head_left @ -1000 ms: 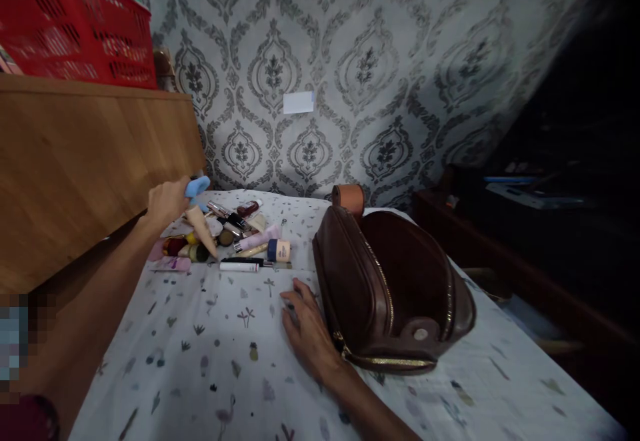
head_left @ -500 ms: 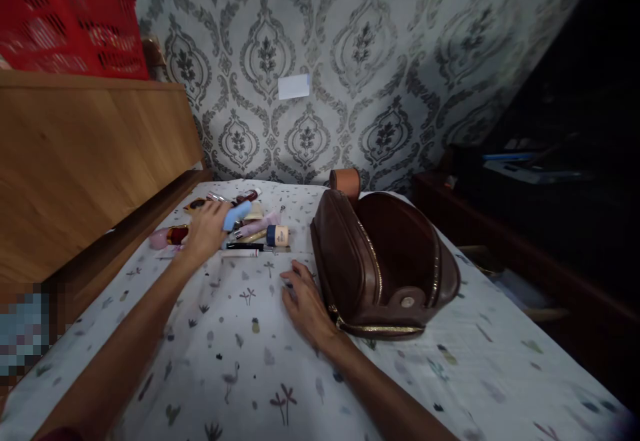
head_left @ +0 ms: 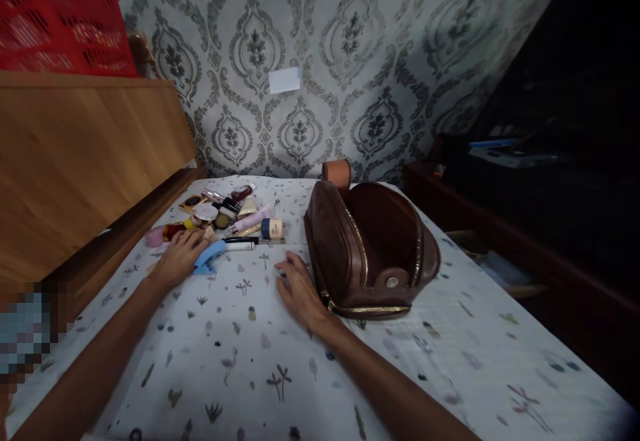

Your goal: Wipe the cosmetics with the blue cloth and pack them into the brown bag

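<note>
1. On a white printed sheet (head_left: 245,394), the right hand (head_left: 301,297) lies with fingers loosely apart, just beside an open brown bag (head_left: 333,247).
2. The left hand (head_left: 180,257) has its fingers clamped on a blue cloth (head_left: 210,257), at the near edge of scattered cosmetics (head_left: 257,218).
3. Behind everything rises patterned wallpaper (head_left: 300,131).

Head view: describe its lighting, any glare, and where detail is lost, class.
In the head view, light is dim and uneven: the far right sinks into near-black, and the brown bag has a shadowed interior; also in the head view, small glints mark the gold zipper; at the head view's left edge, a patch is pixelated, and the red basket looks soft.
</note>
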Demonstrator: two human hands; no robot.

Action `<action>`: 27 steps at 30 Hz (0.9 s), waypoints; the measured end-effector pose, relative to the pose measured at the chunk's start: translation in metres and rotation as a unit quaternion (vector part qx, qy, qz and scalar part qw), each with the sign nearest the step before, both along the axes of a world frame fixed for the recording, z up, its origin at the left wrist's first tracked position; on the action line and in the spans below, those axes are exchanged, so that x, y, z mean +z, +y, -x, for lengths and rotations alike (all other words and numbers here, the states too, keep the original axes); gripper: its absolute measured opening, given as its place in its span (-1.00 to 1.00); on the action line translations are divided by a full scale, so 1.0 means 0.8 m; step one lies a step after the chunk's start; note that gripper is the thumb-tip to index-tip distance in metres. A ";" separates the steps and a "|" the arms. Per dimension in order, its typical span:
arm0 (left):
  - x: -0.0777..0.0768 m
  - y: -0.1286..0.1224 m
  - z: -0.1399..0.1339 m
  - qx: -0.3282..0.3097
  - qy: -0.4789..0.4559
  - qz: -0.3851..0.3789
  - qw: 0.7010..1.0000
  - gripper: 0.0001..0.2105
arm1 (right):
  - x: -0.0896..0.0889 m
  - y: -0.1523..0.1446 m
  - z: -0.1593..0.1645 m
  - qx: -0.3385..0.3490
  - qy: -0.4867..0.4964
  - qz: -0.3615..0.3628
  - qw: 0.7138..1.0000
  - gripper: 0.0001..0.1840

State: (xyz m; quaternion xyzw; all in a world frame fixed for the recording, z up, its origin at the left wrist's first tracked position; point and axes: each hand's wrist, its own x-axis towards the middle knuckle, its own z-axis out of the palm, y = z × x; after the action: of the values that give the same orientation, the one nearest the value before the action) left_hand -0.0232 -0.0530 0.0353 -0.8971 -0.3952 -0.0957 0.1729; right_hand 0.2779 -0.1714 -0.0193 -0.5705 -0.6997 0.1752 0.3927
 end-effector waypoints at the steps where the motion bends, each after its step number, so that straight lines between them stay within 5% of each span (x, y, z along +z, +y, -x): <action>1: 0.003 0.004 0.001 -0.015 -0.014 -0.004 1.000 -0.62 | 0.000 0.000 0.000 0.000 0.000 0.005 1.000 -0.66; 4: 0.017 0.013 -0.032 -0.037 -0.090 -0.018 0.995 -0.48 | 0.001 0.001 0.001 0.003 -0.001 0.011 1.000 -0.67; 7: 0.024 0.023 -0.102 -0.074 -0.156 0.018 0.985 -0.42 | 0.002 0.001 0.001 0.005 0.005 0.005 1.000 -0.65; 11: 0.010 0.047 -0.190 -0.109 -0.152 0.075 0.979 -0.45 | -0.003 0.003 0.001 0.004 0.021 -0.006 1.000 -0.62; 14: -0.001 0.054 -0.225 -0.110 -0.155 0.084 0.978 -0.58 | -0.012 0.007 0.001 -0.011 0.041 -0.019 0.999 -0.52; 18: 0.009 0.039 -0.230 -0.122 -0.158 0.093 0.976 -0.78 | -0.019 0.011 0.002 -0.058 0.069 -0.004 0.996 -0.32; 22: 0.024 0.010 -0.219 -0.099 -0.190 0.078 0.974 -0.70 | -0.010 0.010 0.005 -0.063 0.091 -0.011 0.994 -0.20; 27: 0.009 -0.027 -0.210 -0.091 -0.191 0.113 0.971 -0.70 | 0.014 0.000 0.005 -0.020 0.071 0.008 0.997 -0.31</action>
State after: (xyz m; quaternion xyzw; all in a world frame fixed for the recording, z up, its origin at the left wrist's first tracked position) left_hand 0.1448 -0.0750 0.0422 -0.9081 -0.3458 -0.2354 -0.0178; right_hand 0.2735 -0.1713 -0.0083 -0.5742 -0.6569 0.2129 0.4399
